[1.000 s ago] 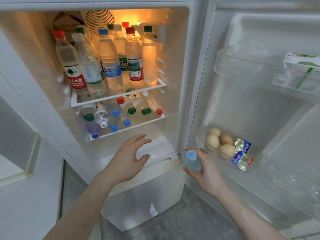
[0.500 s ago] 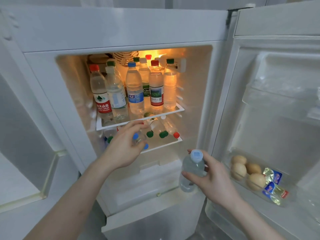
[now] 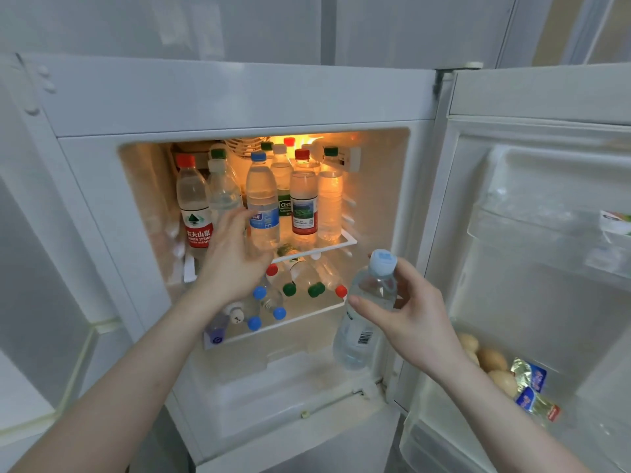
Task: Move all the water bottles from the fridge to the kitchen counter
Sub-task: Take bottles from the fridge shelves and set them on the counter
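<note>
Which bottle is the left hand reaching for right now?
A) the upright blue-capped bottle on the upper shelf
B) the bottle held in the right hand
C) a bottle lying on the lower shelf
A: the left hand has its fingers spread beside the upright blue-capped bottle on the upper shelf.

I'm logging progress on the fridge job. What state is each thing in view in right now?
fridge door: open
interior light: on
left hand: open, reaching at the upright bottles
blue-capped bottle: upright on the upper shelf, capped
lower-shelf bottles: lying down, capped
right hand: holds a bottle near its neck
held bottle: capped, outside the fridge
eggs: whole, in the door bin
</note>
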Available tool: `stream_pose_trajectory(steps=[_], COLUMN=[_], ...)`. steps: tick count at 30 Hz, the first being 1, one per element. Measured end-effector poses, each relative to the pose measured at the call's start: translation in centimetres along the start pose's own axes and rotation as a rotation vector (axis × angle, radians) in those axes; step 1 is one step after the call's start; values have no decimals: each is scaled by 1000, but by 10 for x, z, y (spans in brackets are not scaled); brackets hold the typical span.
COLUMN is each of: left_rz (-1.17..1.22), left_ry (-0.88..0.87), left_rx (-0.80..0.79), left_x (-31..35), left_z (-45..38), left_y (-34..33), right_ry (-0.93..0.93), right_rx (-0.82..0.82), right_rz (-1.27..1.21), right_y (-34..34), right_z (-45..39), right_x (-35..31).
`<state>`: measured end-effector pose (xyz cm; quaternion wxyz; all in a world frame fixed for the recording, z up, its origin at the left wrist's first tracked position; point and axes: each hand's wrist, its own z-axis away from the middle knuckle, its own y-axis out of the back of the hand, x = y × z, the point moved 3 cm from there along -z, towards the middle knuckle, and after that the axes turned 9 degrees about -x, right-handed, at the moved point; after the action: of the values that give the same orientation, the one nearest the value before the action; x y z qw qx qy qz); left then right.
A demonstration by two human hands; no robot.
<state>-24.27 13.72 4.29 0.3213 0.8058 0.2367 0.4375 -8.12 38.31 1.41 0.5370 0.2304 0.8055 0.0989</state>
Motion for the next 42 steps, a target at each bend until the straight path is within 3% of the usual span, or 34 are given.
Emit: stream_pose_trajectory(steps=[5, 18, 30, 42], left_rz=[104, -37, 58, 317], left_ry=[245, 418, 331, 11], left_rx=[260, 367, 463, 452], left_x=[-27, -56, -48, -6], left_z=[-40, -79, -64, 15], left_y=[4, -8, -14, 6], right_ry=[62, 130, 114, 94], right_rx=[10, -45, -37, -47], right_rz=[-8, -48, -68, -129], right_y=[7, -8, -17, -18], right_z=[-22, -44, -34, -25], right_x=[-23, -40, -37, -21])
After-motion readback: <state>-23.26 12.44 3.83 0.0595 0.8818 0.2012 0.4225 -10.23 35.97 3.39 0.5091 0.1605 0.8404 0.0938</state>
